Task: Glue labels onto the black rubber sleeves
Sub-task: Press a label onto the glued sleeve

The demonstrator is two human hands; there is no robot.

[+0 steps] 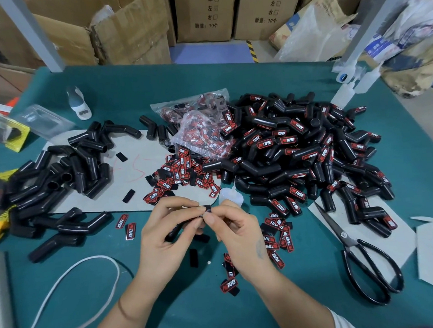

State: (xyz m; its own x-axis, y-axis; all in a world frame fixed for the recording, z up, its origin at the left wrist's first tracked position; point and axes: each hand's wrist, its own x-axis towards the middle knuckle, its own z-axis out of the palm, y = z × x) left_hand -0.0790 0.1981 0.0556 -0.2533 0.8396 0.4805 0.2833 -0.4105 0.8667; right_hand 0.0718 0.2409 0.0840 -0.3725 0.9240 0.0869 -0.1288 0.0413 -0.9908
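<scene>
Bare forearms. Thin brown band around left wrist [125,310]. White short sleeve edge [343,322] on right arm. Small greyish mark on right hand [240,234].

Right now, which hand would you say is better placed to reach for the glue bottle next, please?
Right, probably. The glue bottle stands just beyond the right hand, while the left hand grips the sleeve and is farther away.
</scene>
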